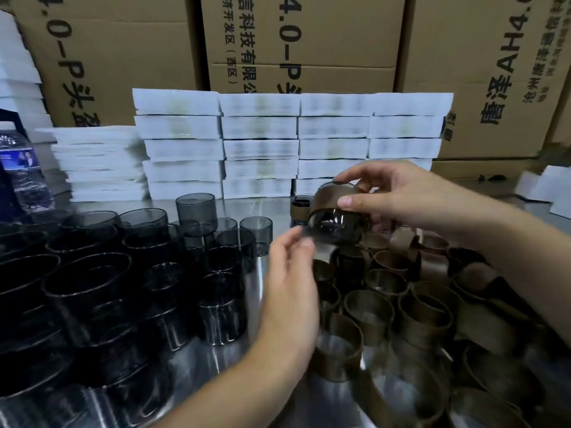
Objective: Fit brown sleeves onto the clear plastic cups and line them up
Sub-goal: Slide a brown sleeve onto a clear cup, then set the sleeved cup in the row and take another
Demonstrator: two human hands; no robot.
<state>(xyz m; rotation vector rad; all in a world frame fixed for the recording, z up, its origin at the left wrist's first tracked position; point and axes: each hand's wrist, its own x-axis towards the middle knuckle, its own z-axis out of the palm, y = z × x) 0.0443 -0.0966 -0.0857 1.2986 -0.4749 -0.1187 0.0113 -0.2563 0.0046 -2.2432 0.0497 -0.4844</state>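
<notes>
Bare cups (92, 282) crowd the near left of the surface (197, 366), a bottle (23, 174) behind them. Mid-frame the left hand (290, 282) is raised, its grip spread, fingertips just beside the lifted cup (336, 225). At right, the right hand (398, 199) pinches that tilted cup by its brown sleeve (327, 199), above massed sleeved cups (426, 316); white stacks (278, 143) and cartons (302, 41) wall the back.
</notes>
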